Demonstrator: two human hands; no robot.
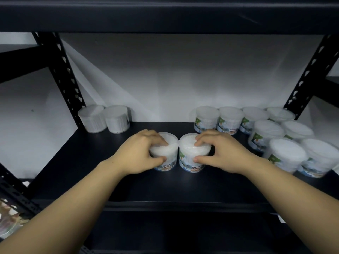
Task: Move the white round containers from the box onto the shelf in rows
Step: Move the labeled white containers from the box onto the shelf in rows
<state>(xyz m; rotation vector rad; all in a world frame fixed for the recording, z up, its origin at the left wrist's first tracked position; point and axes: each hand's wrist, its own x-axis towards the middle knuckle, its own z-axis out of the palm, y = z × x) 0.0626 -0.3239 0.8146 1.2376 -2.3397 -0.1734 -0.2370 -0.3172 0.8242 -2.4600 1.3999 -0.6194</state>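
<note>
Mid-frame, my left hand clamps one white round plastic cotton-bud tub, my right hand its twin; the touching tubs could jostle crooked on the black metal shelf.

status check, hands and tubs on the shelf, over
Left hand gripping left tub, right hand gripping right tub. Both upright mid-shelf, side by side. Nothing blocking.

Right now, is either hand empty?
No. The left hand grips one container and the right hand grips another, side by side on the shelf.
</note>
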